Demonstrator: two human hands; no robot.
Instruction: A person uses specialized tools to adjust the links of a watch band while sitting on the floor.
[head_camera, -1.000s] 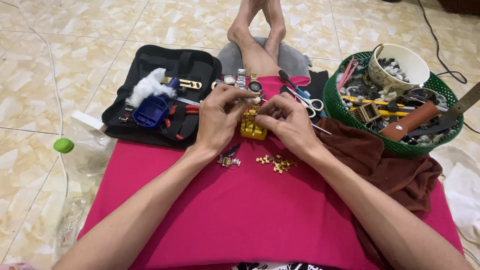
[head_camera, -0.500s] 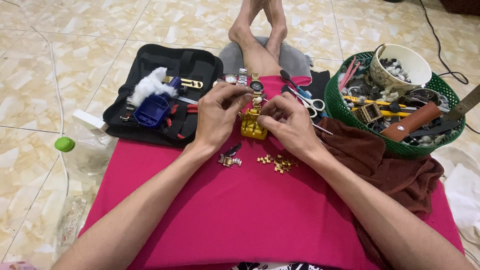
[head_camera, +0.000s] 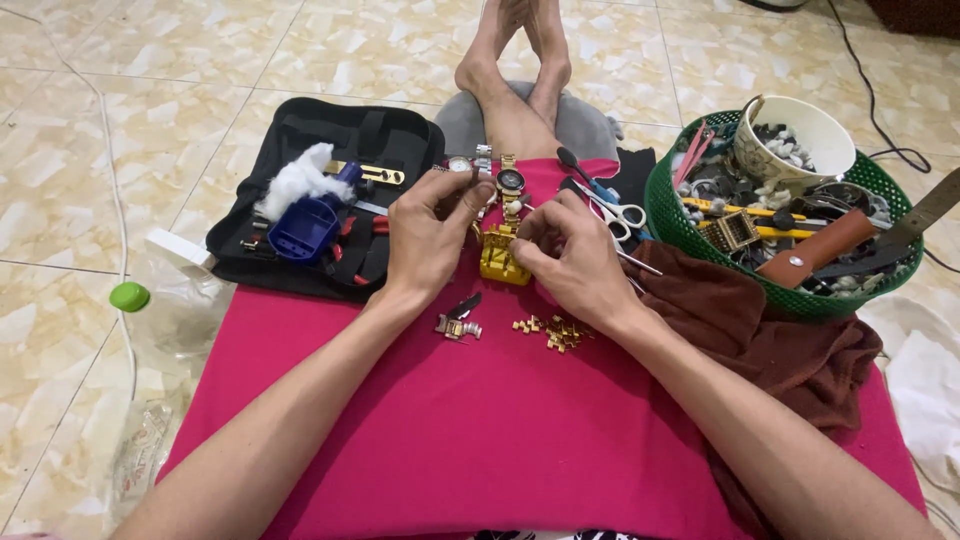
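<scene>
My left hand (head_camera: 432, 232) and my right hand (head_camera: 570, 258) meet over a small yellow band-link holder block (head_camera: 497, 254) that stands on a pink cloth (head_camera: 480, 420) across my lap. The right hand's fingers pinch the block's right side. The left hand's fingertips are closed on a gold watch band at the block's top. Just beyond the hands lie three wristwatches (head_camera: 497, 172). Loose gold links (head_camera: 552, 330) and a small silver clasp piece (head_camera: 458, 325) lie on the cloth in front of the block.
A black tool pouch (head_camera: 330, 200) with a blue tool (head_camera: 305, 225) and white cotton lies at the left. Scissors (head_camera: 618, 213) lie right of the hands. A green basket (head_camera: 780, 290) holds tools and a white cup. A brown cloth (head_camera: 770, 340) and a plastic bottle (head_camera: 165, 310) flank the lap.
Both hands stay at the yellow block with only slight finger shifts; the left fingers have moved a little at the band's top.
</scene>
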